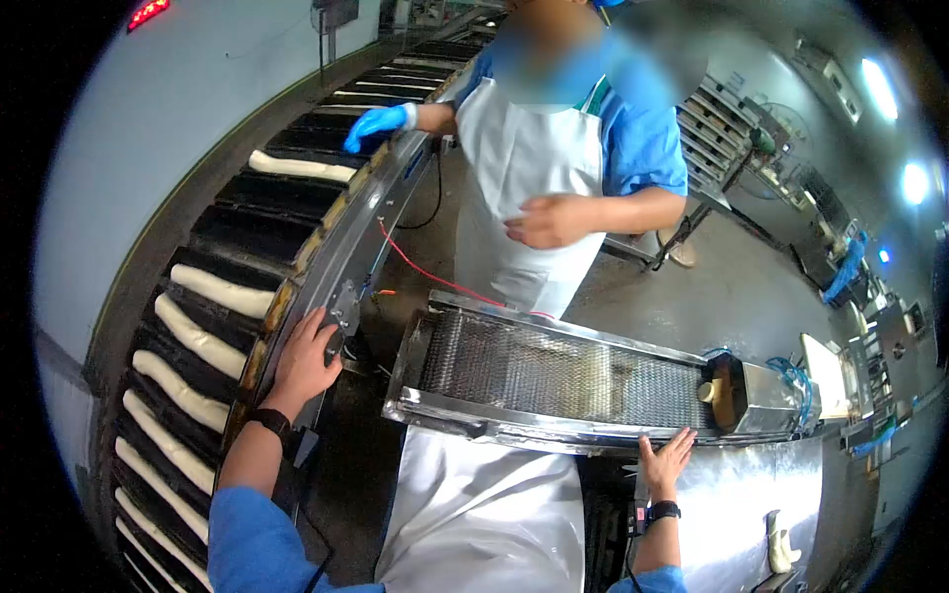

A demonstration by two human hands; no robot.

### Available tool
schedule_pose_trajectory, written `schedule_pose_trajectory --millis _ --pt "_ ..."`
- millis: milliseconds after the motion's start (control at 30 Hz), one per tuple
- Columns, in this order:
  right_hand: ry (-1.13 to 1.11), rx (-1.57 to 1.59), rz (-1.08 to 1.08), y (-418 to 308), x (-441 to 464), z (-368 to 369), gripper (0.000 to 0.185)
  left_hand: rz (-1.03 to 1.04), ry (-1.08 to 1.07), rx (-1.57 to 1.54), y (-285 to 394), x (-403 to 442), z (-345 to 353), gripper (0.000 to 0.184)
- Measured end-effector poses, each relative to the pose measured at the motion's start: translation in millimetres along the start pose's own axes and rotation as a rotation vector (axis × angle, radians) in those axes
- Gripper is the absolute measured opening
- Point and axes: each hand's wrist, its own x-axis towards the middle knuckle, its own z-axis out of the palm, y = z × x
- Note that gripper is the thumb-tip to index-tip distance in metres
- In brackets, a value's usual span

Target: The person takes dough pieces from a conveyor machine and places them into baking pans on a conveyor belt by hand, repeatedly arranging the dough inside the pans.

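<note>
My left hand is at the metal side rail of the long conveyor, its thumb and fingers around a black knob. My right hand lies with fingers spread against the near edge of a short mesh-belt conveyor. It holds nothing. Dark trays run along the long conveyor on the left. Several of them carry long pale dough strips, one per tray, and some between carry none. A small pale dough piece sits at the right end of the mesh belt.
Across the mesh conveyor stands a co-worker in a white apron, one blue-gloved hand over the trays. A red cable hangs between the conveyors. At right, a metal table bears a pale dough scrap.
</note>
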Motion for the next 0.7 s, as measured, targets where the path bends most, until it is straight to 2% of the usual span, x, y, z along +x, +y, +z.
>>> schedule_pose_trajectory --millis 167,300,500,633,700 --pt "-0.061 -0.059 0.015 2.7 1.2 1.0 0.115 0.018 0.024 0.002 4.6 -1.4 -7.7 0.049" --pt "-0.014 -0.023 -0.003 6.0 3.4 6.0 0.118 0.026 0.044 -0.006 3.8 -1.6 -4.3 0.049" --pt "-0.058 -0.064 0.015 -4.8 6.7 -0.2 0.113 -0.031 0.007 -0.003 18.7 6.7 -14.9 0.049" --pt "-0.033 -0.066 0.022 -4.9 5.7 4.5 0.112 -0.049 0.062 0.078 1.4 -2.2 3.6 0.048" --pt "-0.035 -0.066 0.028 0.6 5.8 5.6 0.111 -0.173 0.068 -0.114 -1.4 -4.5 5.1 0.046"
